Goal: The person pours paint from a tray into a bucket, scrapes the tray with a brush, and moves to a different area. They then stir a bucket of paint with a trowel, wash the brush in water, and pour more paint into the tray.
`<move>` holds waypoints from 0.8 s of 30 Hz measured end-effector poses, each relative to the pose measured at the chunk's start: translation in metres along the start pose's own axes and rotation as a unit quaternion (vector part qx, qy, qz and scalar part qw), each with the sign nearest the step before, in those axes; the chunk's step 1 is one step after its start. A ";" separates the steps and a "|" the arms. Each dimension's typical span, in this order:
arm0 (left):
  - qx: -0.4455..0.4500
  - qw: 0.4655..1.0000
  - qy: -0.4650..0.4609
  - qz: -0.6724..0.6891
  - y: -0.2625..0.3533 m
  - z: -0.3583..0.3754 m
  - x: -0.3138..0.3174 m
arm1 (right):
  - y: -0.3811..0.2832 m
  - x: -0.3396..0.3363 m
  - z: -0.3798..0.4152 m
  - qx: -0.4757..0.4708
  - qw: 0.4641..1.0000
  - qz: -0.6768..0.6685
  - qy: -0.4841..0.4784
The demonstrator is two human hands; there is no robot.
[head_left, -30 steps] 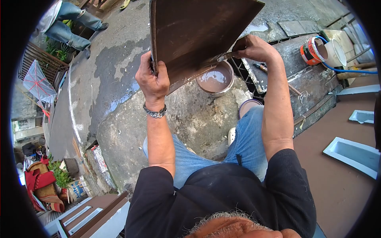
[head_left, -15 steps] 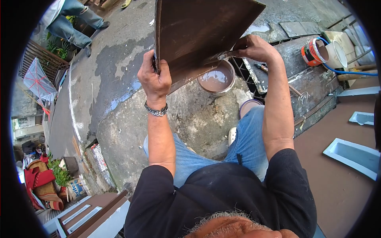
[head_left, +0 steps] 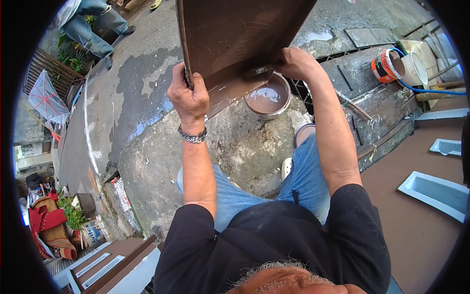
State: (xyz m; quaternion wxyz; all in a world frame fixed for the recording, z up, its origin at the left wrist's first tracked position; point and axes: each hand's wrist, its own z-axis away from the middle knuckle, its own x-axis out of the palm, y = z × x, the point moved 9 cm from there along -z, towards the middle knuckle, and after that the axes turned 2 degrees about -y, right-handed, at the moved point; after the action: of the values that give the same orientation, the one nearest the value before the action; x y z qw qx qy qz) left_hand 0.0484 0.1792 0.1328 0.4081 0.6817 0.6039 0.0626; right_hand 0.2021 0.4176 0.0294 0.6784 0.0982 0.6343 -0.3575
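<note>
My left hand [head_left: 188, 95] grips the near left edge of a brown-coated, tray-like panel [head_left: 240, 34], thumb on its face, holding it tilted up. My right hand [head_left: 299, 63] is closed on what looks like a paintbrush [head_left: 263, 70], its metal band showing at the panel's lower inner side; the handle is mostly hidden in my fingers. Just below the panel's lower right corner, a bucket of brown paint [head_left: 267, 98] stands on the concrete. A round lid with brown paint [head_left: 304, 133] lies by my knee.
On the right, an orange-and-white bucket [head_left: 385, 67] and a white bucket [head_left: 416, 67] stand beside a blue hose [head_left: 431, 89]. A roller frame [head_left: 360, 109] rests on dark boards near an open grate. A person in jeans [head_left: 90, 36] stands at upper left.
The panel has shifted left and toward the top of the view with my left hand. My right hand and the brush have moved left along the panel's inner side.
</note>
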 end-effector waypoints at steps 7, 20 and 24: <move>0.001 0.999 0.015 -0.031 -0.004 -0.002 -0.005 | -0.010 -0.001 0.008 0.019 0.999 0.026 -0.040; -0.007 0.999 -0.009 -0.039 -0.003 -0.003 -0.002 | 0.010 -0.031 0.027 0.015 0.998 -0.055 -0.032; 0.015 0.998 -0.005 -0.066 0.008 -0.002 0.002 | -0.005 -0.025 0.025 0.010 0.999 -0.039 -0.020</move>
State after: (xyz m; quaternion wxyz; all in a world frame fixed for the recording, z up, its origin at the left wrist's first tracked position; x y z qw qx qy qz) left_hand 0.0539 0.1822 0.1391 0.4043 0.6465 0.6465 0.0234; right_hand 0.2200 0.4086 0.0586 0.6755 0.0728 0.6201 -0.3923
